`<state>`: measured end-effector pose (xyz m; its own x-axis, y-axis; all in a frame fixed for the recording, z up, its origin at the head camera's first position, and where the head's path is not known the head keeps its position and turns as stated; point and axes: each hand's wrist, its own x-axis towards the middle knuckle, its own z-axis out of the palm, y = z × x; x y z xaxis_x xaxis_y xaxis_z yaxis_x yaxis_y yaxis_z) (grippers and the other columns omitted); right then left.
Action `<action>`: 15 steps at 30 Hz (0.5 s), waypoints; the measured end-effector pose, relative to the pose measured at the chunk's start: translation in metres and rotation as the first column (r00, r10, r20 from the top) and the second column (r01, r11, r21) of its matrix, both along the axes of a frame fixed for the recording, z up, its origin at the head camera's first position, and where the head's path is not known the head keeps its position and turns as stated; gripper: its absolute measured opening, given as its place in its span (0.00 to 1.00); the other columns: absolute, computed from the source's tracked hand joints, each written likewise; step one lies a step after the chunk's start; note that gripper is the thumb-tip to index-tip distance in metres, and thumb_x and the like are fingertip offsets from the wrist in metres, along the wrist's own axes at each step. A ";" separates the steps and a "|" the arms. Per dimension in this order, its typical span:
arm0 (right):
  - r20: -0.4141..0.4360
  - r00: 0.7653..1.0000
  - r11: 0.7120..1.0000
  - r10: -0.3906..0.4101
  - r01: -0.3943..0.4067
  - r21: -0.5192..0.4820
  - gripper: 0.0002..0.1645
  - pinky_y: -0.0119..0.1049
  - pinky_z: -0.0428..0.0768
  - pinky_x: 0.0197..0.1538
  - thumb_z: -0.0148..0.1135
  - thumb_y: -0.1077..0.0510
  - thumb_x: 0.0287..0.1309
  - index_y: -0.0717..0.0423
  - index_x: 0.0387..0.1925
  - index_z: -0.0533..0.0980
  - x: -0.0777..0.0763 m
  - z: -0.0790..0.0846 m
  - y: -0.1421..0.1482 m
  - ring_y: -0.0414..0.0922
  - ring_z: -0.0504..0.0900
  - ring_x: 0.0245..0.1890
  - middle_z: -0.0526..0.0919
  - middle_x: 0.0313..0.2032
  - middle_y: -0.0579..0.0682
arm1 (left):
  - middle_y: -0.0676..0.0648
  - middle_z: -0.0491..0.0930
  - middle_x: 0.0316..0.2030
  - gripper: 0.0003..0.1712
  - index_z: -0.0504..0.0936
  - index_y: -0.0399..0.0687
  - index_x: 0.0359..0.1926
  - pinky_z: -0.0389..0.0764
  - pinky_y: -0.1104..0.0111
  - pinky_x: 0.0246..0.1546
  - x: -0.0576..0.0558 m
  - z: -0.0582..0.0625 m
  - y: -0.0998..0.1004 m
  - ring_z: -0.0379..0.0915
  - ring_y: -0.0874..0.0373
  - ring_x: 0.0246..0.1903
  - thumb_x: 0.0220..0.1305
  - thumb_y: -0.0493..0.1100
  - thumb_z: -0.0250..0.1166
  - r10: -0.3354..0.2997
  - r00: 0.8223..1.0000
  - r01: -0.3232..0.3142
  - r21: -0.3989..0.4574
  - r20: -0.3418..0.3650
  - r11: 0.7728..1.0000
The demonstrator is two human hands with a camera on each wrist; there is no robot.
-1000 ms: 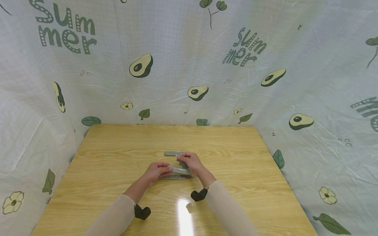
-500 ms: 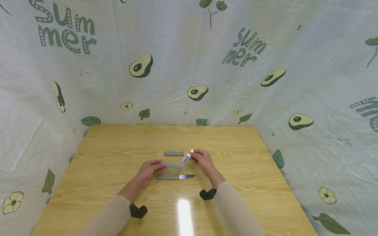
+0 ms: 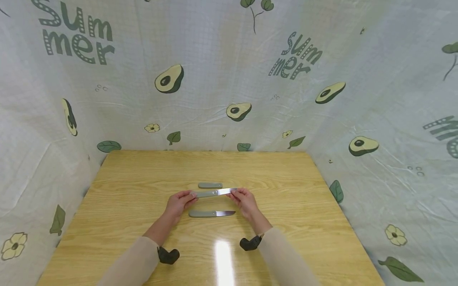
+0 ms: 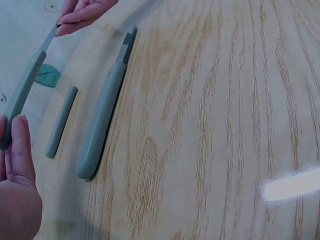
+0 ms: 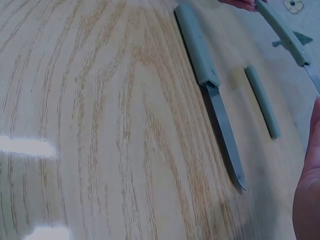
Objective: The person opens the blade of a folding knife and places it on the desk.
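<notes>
Between both hands a folding knife (image 3: pixel 206 194) with a grey-green handle is held above the table, its blade swung out nearly in line with the handle. My left hand (image 3: pixel 177 205) pinches the handle's end. The thumb and fingers of my right hand (image 3: pixel 247 202) pinch the blade near its tip, which they cover. A second folding knife (image 3: pixel 202 214) lies unfolded on the table in front, blade pointing right. Behind the held one lies a third, folded knife (image 3: pixel 210 185). In the left wrist view, the held knife's handle (image 4: pixel 25 87) rests in the left fingers.
The wooden table (image 3: pixel 286 190) carries a bright light reflection near its front. A white cloth (image 3: pixel 200 47) printed with avocados and leaves hangs behind and along both sides. A dark wrist device (image 3: pixel 168 256) sits at the left sleeve, another (image 3: pixel 250 243) at the right.
The knife in my hands was mostly folded, then bent at an angle; now its blade has turned out almost straight. The right hand moved right and swung downward with the blade.
</notes>
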<state>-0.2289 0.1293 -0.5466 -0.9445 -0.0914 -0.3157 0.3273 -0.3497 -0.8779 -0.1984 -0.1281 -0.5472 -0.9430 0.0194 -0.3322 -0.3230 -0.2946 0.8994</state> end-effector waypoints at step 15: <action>-0.048 0.999 1.000 0.015 -0.016 -0.011 0.07 0.30 0.87 0.46 0.54 0.72 0.63 0.61 0.41 0.72 0.000 0.003 0.003 0.40 0.87 0.32 0.85 0.32 0.48 | 0.51 0.85 0.36 0.22 0.72 0.26 0.57 0.78 0.57 0.60 0.001 -0.001 -0.009 0.85 0.61 0.39 0.66 0.34 0.61 -0.032 0.999 0.031 -0.028 -0.007 0.999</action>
<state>-0.2292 0.1324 -0.5432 -0.9568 -0.1094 -0.2692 0.2906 -0.3550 -0.8885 -0.1969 -0.1370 -0.5482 -0.9444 0.0399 -0.3263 -0.3252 -0.2591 0.9095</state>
